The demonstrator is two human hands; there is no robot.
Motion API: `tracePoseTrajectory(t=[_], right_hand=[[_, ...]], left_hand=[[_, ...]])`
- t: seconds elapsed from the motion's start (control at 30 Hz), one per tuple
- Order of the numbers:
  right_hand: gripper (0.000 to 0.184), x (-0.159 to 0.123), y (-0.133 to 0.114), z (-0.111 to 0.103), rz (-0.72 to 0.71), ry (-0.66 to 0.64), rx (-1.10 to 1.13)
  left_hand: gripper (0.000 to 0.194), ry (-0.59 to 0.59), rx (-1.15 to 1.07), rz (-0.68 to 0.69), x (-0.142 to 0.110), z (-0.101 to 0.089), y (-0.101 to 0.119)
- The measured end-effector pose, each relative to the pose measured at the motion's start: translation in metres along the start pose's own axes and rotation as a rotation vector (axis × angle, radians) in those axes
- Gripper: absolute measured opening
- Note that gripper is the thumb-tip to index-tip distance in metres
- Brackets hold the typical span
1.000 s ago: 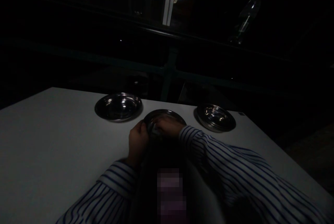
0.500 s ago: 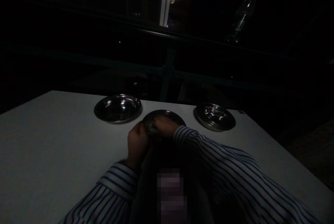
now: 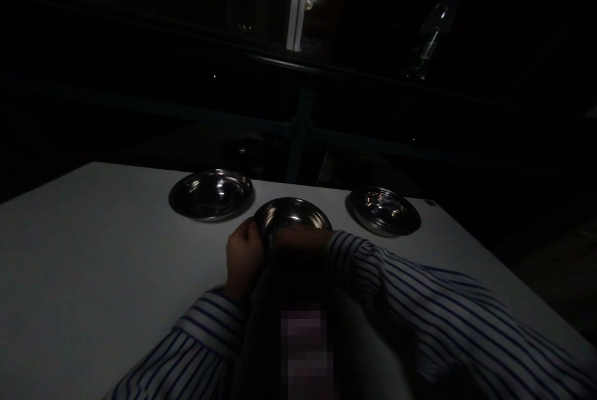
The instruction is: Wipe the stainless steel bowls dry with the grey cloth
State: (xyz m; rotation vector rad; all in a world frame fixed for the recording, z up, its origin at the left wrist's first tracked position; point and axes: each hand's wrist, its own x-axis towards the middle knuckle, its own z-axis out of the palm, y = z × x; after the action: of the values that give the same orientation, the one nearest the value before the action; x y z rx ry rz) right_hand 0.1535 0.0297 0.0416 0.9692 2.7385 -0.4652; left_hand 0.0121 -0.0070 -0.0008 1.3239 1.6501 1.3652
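A shiny metal bowl (image 3: 291,206) sits at the middle of the white table, close to my body. My left hand (image 3: 245,257) is closed on its left rim, thumb toward the inside. Down in the bowl, my right hand (image 3: 298,238) reaches in from the right and lies low against the near inner wall. Its fingers are in deep shadow, curled round a small greyish thing that is too dark to name. Striped sleeves cover both forearms.
A wide metal bowl (image 3: 209,196) stands at the back left of the white table (image 3: 140,275). Stacked metal bowls (image 3: 385,210) stand at the back right. Beyond the table, a clear plastic bottle (image 3: 436,30) stands on a dark ledge. The surroundings are very dark.
My right hand has moved down and nearer to me inside the bowl, uncovering its shiny far wall. The left hand keeps its place on the rim.
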Motion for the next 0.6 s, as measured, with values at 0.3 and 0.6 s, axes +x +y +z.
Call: tracePoseTrajectory(t=[0.3,0.6], right_hand=[[0.023,-0.007,-0.011,-0.007,-0.021,-0.015,0.011],[0.026,-0.015,-0.008,-0.009,0.022,-0.044,0.017]], left_hand=[[0.036,-0.005,0.003,0.011,0.000,0.001,0.000],[0.039,-0.020,-0.061,0.004,0.002,0.004,-0.003]])
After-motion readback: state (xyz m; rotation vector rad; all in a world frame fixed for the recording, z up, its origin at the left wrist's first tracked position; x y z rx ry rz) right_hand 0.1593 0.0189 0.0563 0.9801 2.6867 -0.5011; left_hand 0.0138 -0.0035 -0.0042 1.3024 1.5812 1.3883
